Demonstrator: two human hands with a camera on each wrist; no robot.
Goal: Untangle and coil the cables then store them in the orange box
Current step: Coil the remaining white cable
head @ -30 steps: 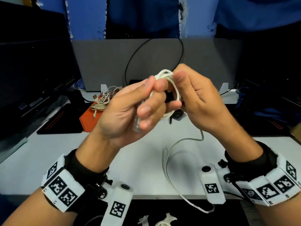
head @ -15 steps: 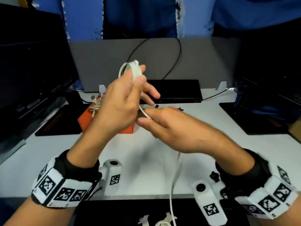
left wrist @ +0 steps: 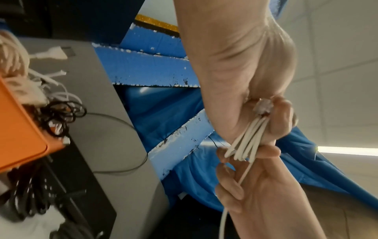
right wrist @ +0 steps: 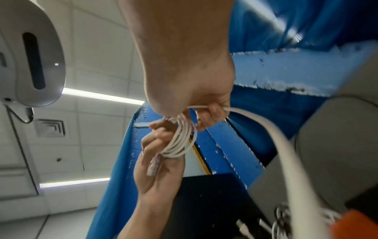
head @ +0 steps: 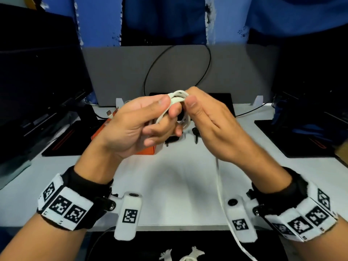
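Note:
A white cable coil (head: 178, 96) hangs above the table between both hands. My left hand (head: 169, 107) grips the bundled loops, thumb on top, with the clear plug (left wrist: 262, 108) pressed against its palm. My right hand (head: 191, 104) pinches the cable right at the coil's right side. The loose tail (head: 219, 185) drops from that hand across the table and over the front edge. In the right wrist view the loops (right wrist: 182, 140) hang from my left hand (right wrist: 159, 161). The orange box (head: 148, 150) sits behind my left hand, mostly hidden, with other cables (left wrist: 57, 119) in it.
A grey partition (head: 113, 72) with a black cable loop (head: 177, 68) closes the back. A dark monitor (head: 37, 81) stands at the left. Black mats (head: 62, 144) (head: 293, 136) lie at both sides. Small black plugs (head: 195, 134) lie mid-table; white cable pieces (head: 188, 258) sit below the front edge.
My right hand, which was low and pulling the cable down half a second ago, has come back up to the coil. My left hand has dropped slightly with the coil.

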